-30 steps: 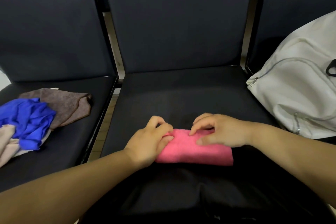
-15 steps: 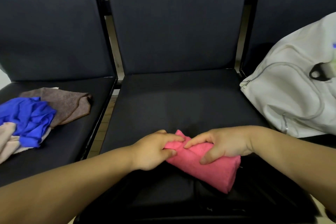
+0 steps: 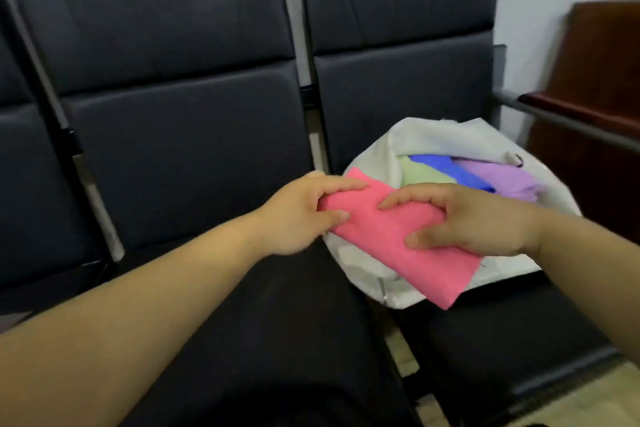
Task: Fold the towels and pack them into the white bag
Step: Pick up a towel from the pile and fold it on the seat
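The pink towel (image 3: 391, 236), folded into a long flat bundle, is grasped by both hands. Its far-left end is pinched between thumb and fingers of the left hand (image 3: 301, 215), and its middle is clasped by the right hand (image 3: 478, 218), with the fingers curled over the far edge and the thumb pressed on the near face. Two grips appear to be used so that the folds are kept flat and the bundle is not allowed to spring open in the air. The towel is held tilted, its near-right corner lowest, in front of and partly over the mouth of the white bag (image 3: 412, 135), and is not yet inside it. The bag is set on the seat of the right chair (image 3: 502, 333) with its mouth spread wide toward the person, presumably so that towels can be slid straight in. Inside it a green towel (image 3: 422, 174), a blue towel (image 3: 446, 167) and a purple towel (image 3: 498, 179) are packed side by side, left to right. The middle chair (image 3: 207, 149) lies to the left, and a brown wooden panel (image 3: 595, 80) stands at the far right.
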### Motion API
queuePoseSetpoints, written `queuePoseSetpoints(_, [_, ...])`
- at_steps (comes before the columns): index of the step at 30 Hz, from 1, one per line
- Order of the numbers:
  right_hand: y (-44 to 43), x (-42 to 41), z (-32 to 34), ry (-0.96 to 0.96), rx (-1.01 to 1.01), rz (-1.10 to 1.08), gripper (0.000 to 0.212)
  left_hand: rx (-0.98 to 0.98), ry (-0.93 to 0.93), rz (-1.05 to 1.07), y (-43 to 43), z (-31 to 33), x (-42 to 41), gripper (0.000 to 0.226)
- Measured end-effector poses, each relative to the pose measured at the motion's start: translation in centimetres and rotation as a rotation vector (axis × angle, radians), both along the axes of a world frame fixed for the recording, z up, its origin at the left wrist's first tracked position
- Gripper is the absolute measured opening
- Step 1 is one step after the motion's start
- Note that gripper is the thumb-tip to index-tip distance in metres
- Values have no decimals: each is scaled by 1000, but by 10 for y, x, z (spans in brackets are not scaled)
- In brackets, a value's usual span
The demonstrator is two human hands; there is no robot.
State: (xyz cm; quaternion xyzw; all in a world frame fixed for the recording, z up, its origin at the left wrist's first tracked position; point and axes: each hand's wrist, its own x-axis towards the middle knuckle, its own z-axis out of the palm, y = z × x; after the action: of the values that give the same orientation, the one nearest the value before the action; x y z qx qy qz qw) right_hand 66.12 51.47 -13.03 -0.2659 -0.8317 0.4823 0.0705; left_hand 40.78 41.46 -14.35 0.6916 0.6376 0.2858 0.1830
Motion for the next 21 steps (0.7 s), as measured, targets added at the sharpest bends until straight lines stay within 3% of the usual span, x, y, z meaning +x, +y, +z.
queuePoseSetpoints(3, [36, 47, 8, 43, 86, -145, 51, 42, 107, -55, 70, 26, 43, 52])
queuePoseSetpoints(11, [146, 111, -16, 200, 315, -484, 57, 135, 124, -66, 229, 31, 108, 68])
queuePoseSetpoints(13, [173, 114, -26, 273, 363, -553, 60, 149, 322, -29, 261, 28, 103, 57])
queuePoseSetpoints(16, [205, 111, -42, 379, 363, -591, 63, -17, 516, -87, 296, 27, 89, 35])
queuePoseSetpoints(19, [226, 103, -60, 462, 256, -525, 66, -195, 507, -203, 319, 29, 76, 36])
queuePoseSetpoints(21, [234, 100, -73, 362, 255, -447, 65, -277, 600, -184, 329, 31, 74, 40])
